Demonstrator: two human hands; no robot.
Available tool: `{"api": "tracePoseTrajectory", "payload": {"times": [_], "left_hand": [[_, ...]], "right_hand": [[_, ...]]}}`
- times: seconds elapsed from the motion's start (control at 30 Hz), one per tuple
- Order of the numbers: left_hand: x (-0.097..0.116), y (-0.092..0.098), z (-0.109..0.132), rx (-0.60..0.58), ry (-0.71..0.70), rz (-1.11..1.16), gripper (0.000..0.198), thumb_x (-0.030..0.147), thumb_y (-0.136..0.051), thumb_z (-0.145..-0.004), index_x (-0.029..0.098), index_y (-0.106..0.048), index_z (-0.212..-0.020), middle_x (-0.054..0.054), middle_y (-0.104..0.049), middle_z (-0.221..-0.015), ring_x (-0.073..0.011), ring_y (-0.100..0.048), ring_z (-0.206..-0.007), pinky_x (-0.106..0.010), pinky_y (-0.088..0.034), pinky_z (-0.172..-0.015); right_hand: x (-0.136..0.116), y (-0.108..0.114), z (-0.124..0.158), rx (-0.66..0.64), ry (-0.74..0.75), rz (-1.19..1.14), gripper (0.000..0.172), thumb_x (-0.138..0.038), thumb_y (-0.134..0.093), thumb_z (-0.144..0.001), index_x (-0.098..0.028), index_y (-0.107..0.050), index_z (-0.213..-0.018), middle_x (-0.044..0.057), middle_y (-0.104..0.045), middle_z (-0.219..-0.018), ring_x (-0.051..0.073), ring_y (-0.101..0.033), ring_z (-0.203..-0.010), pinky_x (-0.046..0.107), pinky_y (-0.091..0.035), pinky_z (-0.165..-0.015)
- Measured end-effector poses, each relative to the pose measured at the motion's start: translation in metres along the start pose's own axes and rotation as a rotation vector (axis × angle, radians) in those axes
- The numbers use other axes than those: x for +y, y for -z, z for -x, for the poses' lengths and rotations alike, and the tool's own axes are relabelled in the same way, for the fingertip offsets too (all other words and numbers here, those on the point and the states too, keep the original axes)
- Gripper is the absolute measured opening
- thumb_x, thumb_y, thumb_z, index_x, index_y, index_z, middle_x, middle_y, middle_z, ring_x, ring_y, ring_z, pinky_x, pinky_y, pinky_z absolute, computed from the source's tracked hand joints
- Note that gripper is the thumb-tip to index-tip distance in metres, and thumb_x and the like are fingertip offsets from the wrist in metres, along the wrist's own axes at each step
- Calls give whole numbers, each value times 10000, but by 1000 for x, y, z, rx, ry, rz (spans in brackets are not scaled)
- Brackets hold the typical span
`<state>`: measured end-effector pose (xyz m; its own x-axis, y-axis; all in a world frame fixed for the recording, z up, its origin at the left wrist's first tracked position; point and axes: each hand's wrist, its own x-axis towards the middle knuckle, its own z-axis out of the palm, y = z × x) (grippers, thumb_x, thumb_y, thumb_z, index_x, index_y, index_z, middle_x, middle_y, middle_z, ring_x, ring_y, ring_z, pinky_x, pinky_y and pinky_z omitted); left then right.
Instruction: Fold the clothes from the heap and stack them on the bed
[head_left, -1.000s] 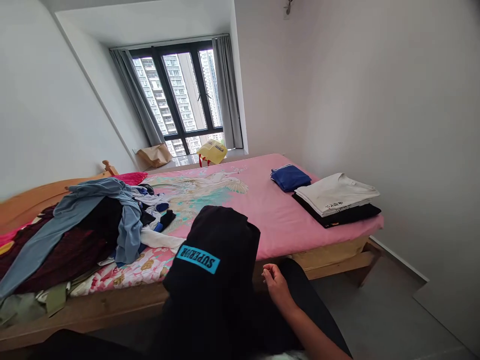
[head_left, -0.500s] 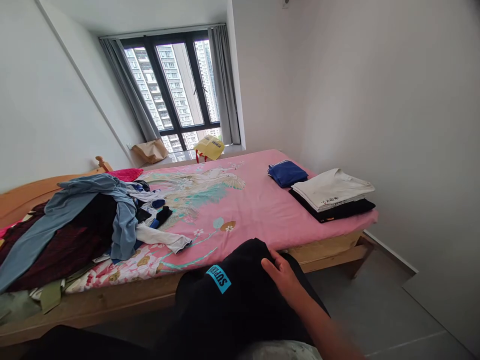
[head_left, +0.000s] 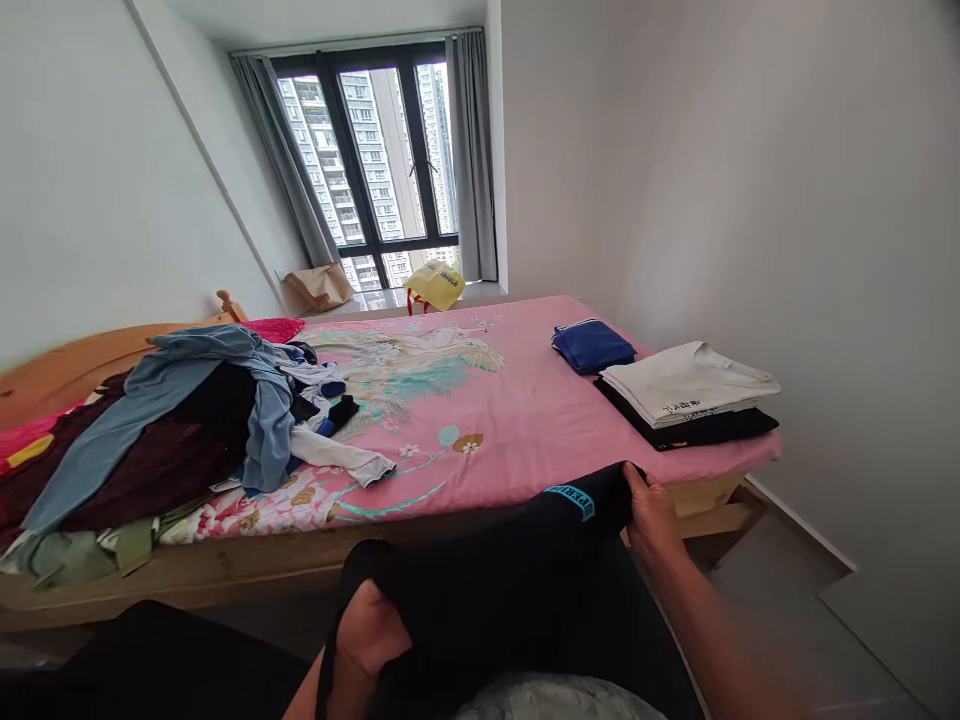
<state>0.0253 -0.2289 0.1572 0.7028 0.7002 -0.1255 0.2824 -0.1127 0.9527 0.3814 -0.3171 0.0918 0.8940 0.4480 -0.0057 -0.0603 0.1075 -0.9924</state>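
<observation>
In front of the bed [head_left: 517, 430], the right hand [head_left: 651, 512] pinches one end of the black garment [head_left: 502, 575]; fabric partly covers the left hand [head_left: 371, 628], whose grip I cannot tell.

On the bed [head_left: 510, 410], a heap of clothes [head_left: 180, 410] lies left, a folded stack [head_left: 686, 395] right, and a bundle [head_left: 592, 346] behind and left of that stack. Beyond the bed, a paper bag [head_left: 319, 288] sits left of a tote bag [head_left: 436, 286] on the window sill [head_left: 481, 291]. Before it, a garment [head_left: 510, 560] spans left hand [head_left: 371, 632] to right hand [head_left: 654, 512], its near edge hard to make out.
</observation>
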Motion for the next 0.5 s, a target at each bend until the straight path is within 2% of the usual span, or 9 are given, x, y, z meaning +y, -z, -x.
{"api": "tracePoseTrajectory", "payload": {"times": [0.1, 0.17, 0.2, 0.3, 0.37, 0.43, 0.5], "left_hand": [[-2, 7, -11, -28, -126, 536, 465, 399, -246, -960, 288, -681, -1080, -5, -683, -1172, -227, -460, -1291, -461, -289, -1111], [3, 5, -20, -51, -171, 867, 426, 357, -275, -954, 310, -670, -1107, 31, -677, -1191, -191, -414, -1330, -435, -195, -1160], [8, 2, -23, -58, -168, 955, 413, 343, -285, -955, 312, -666, -1114, 38, -669, -1207, -176, -396, -1342, -419, -169, -1170], [24, -20, -31, -83, -137, 1098, 411, 345, -297, -953, 273, -662, -1130, 9, -651, -1240, -183, -351, -1370, -426, -146, -1178], [34, -40, -33, -102, -113, 1140, 421, 374, -300, -953, 250, -647, -1156, -10, -633, -1265, -203, -331, -1381, -447, -146, -1179], [40, -60, -35, -92, -86, 1110, 435, 418, -318, -949, 223, -624, -1188, -29, -594, -1315, -215, -307, -1392, -437, -137, -1185], [41, -76, -37, -66, -56, 1022, 427, 449, -385, -930, 199, -616, -1188, -44, -560, -1352, -220, -291, -1399, -400, -136, -1191]], "right_hand": [[7, -11, 1, -5, 12, 48, 453, -513, -657, -647, -172, -598, -938, 52, -666, -844, 227, -631, -831, 333, -524, -725], [1, -20, 15, -37, 57, 83, 492, -469, -698, -617, -176, -578, -993, 66, -646, -943, 223, -615, -891, 329, -511, -771], [-5, -25, 27, -86, 96, 111, 496, -462, -693, -636, -181, -569, -1025, 70, -634, -976, 215, -607, -900, 322, -506, -775], [-35, -38, 77, -362, 253, 240, 418, -465, -589, -777, -198, -552, -1096, 65, -615, -948, 178, -592, -802, 290, -497, -667], [-54, -47, 111, -531, 381, 336, 401, -418, -586, -800, -219, -534, -1144, 62, -608, -964, 176, -588, -802, 289, -499, -650], [-63, -57, 136, -650, 538, 425, 470, -318, -615, -766, -238, -494, -1213, 73, -592, -1089, 212, -578, -968, 345, -507, -805], [-62, -66, 147, -672, 636, 490, 553, -220, -590, -726, -226, -448, -1260, 93, -554, -1199, 250, -520, -1124, 417, -449, -956]]}}
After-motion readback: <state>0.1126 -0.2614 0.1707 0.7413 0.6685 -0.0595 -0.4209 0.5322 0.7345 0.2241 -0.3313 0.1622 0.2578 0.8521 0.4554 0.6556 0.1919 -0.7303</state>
